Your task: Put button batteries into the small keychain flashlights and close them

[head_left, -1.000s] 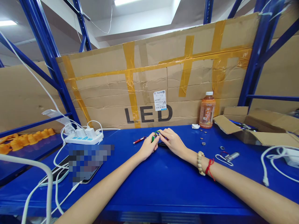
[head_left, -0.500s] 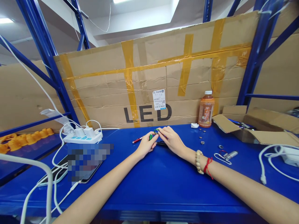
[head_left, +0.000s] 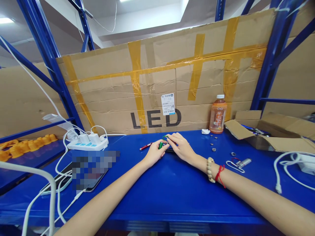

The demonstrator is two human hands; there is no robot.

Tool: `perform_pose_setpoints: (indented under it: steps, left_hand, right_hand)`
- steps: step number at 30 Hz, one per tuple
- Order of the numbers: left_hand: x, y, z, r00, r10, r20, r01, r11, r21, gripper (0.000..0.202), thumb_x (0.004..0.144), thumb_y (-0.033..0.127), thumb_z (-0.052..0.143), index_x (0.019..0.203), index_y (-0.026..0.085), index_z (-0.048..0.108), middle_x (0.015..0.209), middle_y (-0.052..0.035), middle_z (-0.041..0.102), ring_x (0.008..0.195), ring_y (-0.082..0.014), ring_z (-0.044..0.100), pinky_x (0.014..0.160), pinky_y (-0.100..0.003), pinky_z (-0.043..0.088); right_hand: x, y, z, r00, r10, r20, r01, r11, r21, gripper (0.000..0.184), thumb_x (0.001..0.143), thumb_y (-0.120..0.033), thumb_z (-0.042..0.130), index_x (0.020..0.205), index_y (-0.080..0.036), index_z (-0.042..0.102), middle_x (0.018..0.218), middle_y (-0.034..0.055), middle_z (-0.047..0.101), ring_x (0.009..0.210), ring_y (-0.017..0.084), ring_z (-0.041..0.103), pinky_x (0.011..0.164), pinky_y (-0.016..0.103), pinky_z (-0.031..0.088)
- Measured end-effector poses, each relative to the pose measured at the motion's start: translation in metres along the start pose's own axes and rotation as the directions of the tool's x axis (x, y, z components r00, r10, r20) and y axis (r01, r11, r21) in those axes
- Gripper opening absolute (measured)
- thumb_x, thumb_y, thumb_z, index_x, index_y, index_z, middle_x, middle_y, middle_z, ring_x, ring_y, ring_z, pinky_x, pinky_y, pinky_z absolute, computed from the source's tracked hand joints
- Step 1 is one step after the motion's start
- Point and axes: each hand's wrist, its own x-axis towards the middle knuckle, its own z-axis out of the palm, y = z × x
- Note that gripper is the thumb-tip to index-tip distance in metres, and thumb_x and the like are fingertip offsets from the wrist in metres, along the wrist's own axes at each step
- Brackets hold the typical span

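Both my hands meet at the middle of the blue table (head_left: 157,193). My left hand (head_left: 154,154) is closed around a small green cylinder (head_left: 160,145), a little keychain torch by its look. My right hand (head_left: 180,147) pinches at the top end of the same green piece, where a green ring (head_left: 164,137) shows. A dark pen-like piece (head_left: 169,150) lies under my right hand. A red torch (head_left: 145,146) lies on the table just left of my hands.
An orange drink bottle (head_left: 218,114) stands at the back right, beside an open cardboard box (head_left: 270,132). Small metal parts (head_left: 213,146) and a silver keychain (head_left: 240,163) lie to the right. A white power strip (head_left: 87,142), cables and a phone (head_left: 81,178) sit left.
My hands have stayed together on the green piece, with only small finger shifts. The view has shifted slightly.
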Motion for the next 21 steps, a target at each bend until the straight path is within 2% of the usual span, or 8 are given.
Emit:
perform_pose_setpoints:
  steps: [2,5,8,10,16,21]
  left_hand:
    - [0.001,-0.001,0.000,1.000,0.010,-0.028,-0.009,0.999,0.053,0.032,0.074,0.045,0.055,0.085,0.014,0.055,0.039,0.0094,0.040,0.031,-0.0046,0.032,0.036,-0.017,0.025]
    - [0.003,-0.006,-0.002,0.989,0.018,-0.149,0.004,0.989,0.150,0.031,0.077,0.043,0.052,0.087,0.014,0.056,0.038,0.0089,0.040,0.033,-0.0069,0.036,0.040,-0.019,0.029]
    - [0.006,-0.010,-0.006,0.962,0.017,-0.271,0.069,0.950,0.305,0.030,0.080,0.040,0.047,0.092,0.016,0.059,0.039,0.0075,0.042,0.038,-0.0097,0.044,0.045,-0.020,0.034]
    - [0.006,-0.011,-0.007,0.953,0.011,-0.302,0.109,0.920,0.375,0.028,0.080,0.038,0.047,0.092,0.016,0.061,0.042,0.0061,0.046,0.041,-0.0110,0.048,0.048,-0.021,0.036]
    - [0.000,-0.001,-0.005,0.953,-0.029,-0.301,0.191,0.829,0.525,0.020,0.076,0.032,0.055,0.083,0.020,0.069,0.046,0.0017,0.054,0.049,-0.0150,0.053,0.053,-0.024,0.035]
    - [-0.002,0.002,-0.004,0.951,-0.056,-0.305,0.239,0.757,0.608,0.020,0.076,0.034,0.055,0.071,0.020,0.068,0.052,-0.0015,0.060,0.061,-0.0179,0.058,0.054,-0.023,0.034]
  right_hand:
    - [0.000,0.005,0.001,0.999,0.049,-0.005,-0.049,0.999,0.001,0.027,0.091,-0.026,0.036,0.094,-0.018,0.061,0.080,0.0059,0.060,0.078,0.018,0.050,0.073,0.030,0.043]
    - [0.000,0.018,0.002,0.984,0.179,0.007,-0.178,0.983,-0.054,0.025,0.089,-0.025,0.039,0.095,-0.018,0.063,0.086,0.0061,0.062,0.083,0.018,0.053,0.076,0.030,0.042]
    - [-0.001,0.030,-0.001,0.938,0.336,0.085,-0.318,0.931,-0.180,0.026,0.088,-0.025,0.041,0.097,-0.018,0.064,0.093,0.0061,0.063,0.090,0.017,0.054,0.081,0.028,0.041]
    - [-0.002,0.035,-0.004,0.901,0.417,0.122,-0.378,0.891,-0.250,0.027,0.088,-0.025,0.040,0.099,-0.018,0.064,0.098,0.0063,0.064,0.093,0.018,0.055,0.083,0.028,0.040]
    - [-0.004,0.032,-0.008,0.854,0.481,0.199,-0.409,0.856,-0.317,0.029,0.085,-0.024,0.041,0.102,-0.021,0.064,0.099,0.0043,0.065,0.093,0.020,0.056,0.078,0.030,0.041]
    - [-0.004,0.025,-0.008,0.852,0.477,0.216,-0.387,0.851,-0.354,0.028,0.080,-0.021,0.043,0.096,-0.021,0.067,0.097,0.0056,0.063,0.093,0.020,0.054,0.076,0.030,0.040]
